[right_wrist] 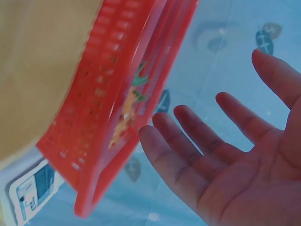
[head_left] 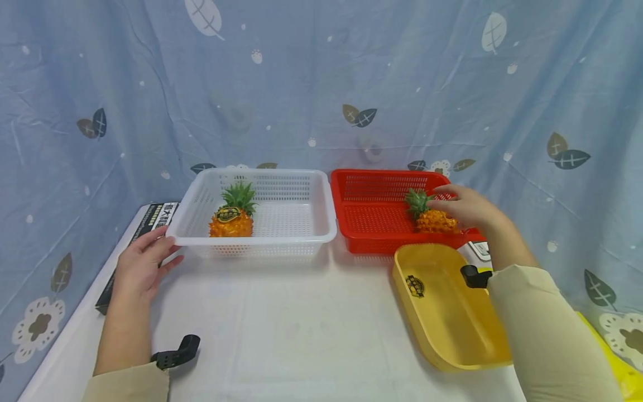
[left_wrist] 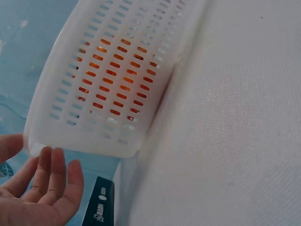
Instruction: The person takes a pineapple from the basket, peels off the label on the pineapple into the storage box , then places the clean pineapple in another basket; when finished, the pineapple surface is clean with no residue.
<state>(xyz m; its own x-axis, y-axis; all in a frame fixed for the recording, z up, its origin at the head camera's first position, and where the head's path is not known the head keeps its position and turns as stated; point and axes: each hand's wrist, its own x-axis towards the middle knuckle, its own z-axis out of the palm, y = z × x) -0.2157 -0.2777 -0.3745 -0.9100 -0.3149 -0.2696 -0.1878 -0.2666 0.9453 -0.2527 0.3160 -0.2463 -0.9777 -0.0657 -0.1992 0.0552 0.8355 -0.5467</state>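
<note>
Pineapple (head_left: 232, 224), orange-bodied and banded with a black label, sits at about eight o'clock inside the white basket (head_left: 283, 223), its green crown pointing between twelve and one. That basket stands at eleven o'clock on the table (head_left: 321, 312). At its seven-to-eight o'clock corner, the left hand (head_left: 140, 265) lightly pinches the rim, thumb on one side and slightly bent fingertips on the other; only that corner is in its hold.

Between one and two o'clock stands the red basket (head_left: 377, 218), just beside the white one; whether their rims touch is hard to tell. A second pineapple (head_left: 436, 221) lies on its side within, between three and four o'clock, crown toward ten. The right hand (head_left: 469, 206) hangs by that basket's three o'clock end with fingers spread and gently bent, holding nothing; the right wrist view shows its fingertips apart from the rim and the fruit.

A yellow tub (head_left: 457, 307) occupies three o'clock on the table, partly hidden by the right sleeve (head_left: 547, 340), with a black-and-gold label on its inner wall. A dark box (head_left: 150, 220) lies between nine and ten o'clock, partly behind the left hand. Across twelve o'clock hangs a blue curtain (head_left: 311, 72) printed with leaves and flowers.
</note>
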